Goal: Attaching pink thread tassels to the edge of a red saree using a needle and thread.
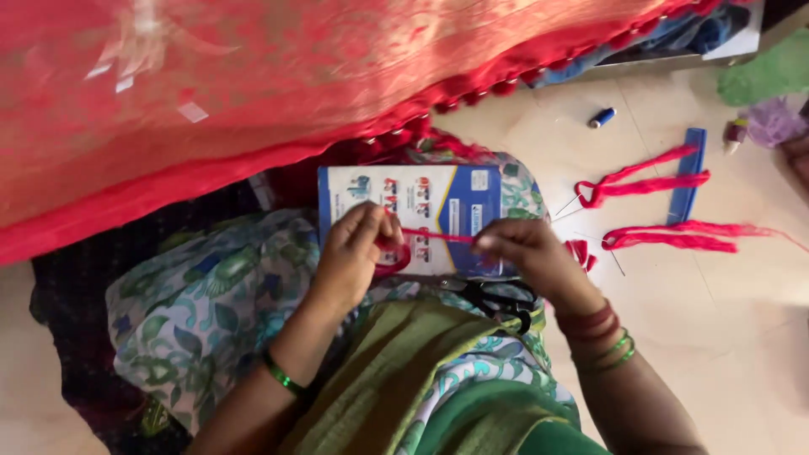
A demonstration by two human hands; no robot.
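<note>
Green scarf (396,371) lying across lap; left hand (354,253) and right hand (527,251) fingers pinching red thread (438,237), stretching it over blue-white card (421,215), black scissors (493,295) resting below

Red embroidered cloth (253,76) drapes across the top. Black-handled scissors (493,295) lie on the lap. On the floor: a blue thread spool (602,117), a blue ruler (687,173), two red yarn bundles (645,179) (683,236).
</note>
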